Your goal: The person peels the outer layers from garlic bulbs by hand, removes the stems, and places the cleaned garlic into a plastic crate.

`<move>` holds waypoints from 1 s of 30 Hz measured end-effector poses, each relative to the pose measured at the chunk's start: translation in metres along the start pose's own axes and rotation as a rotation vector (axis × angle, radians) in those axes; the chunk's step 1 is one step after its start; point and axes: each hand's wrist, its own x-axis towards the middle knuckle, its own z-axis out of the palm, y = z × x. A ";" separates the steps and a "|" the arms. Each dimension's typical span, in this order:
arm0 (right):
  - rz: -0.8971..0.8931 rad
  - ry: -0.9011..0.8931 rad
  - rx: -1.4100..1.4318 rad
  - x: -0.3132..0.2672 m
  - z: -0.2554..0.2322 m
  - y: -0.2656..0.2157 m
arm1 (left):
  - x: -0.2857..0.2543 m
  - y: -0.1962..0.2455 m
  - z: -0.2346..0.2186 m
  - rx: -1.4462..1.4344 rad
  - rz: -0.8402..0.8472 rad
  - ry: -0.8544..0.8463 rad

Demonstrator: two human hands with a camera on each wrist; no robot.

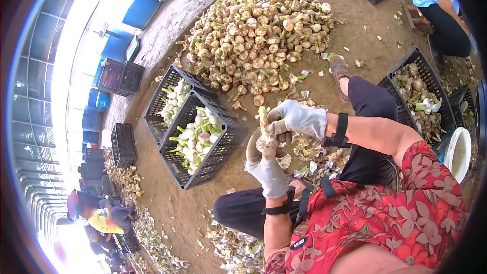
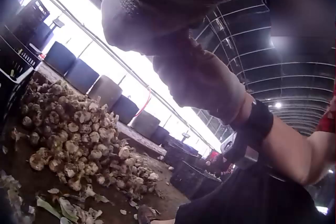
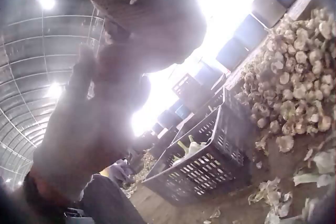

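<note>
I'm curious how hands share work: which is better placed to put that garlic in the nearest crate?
Probably the left hand: its fingers are around the garlic, and it is nearer the crate. The right hand, beside the stem, is farther off.

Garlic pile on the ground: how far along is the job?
Partly done, it seems. Done: pale, clean-looking bulbs with green stems sit in two adjoining crates, and loose skins litter the ground. In hand: one garlic bulb, between the left hand and right hand. Left: the large pile of rough, brownish bulbs, probably much of the work.
</note>
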 end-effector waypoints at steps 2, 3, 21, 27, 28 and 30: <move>-0.015 -0.058 0.008 0.001 -0.005 0.000 | 0.001 -0.002 -0.004 -0.027 0.003 -0.017; -0.014 -0.045 -0.004 0.002 -0.005 0.004 | 0.001 -0.003 -0.005 -0.041 0.009 -0.021; -0.316 0.142 -0.631 0.007 -0.004 0.021 | -0.003 0.002 0.003 0.388 0.160 0.006; -0.305 0.146 -0.508 0.004 0.000 0.027 | 0.038 -0.032 -0.037 -0.972 -0.847 -0.633; -0.155 0.125 -0.316 0.005 -0.001 0.032 | 0.039 -0.033 -0.033 -1.019 -0.825 -0.650; -0.156 0.252 -0.414 0.014 0.000 0.042 | 0.024 -0.028 -0.026 -0.707 -0.554 -0.343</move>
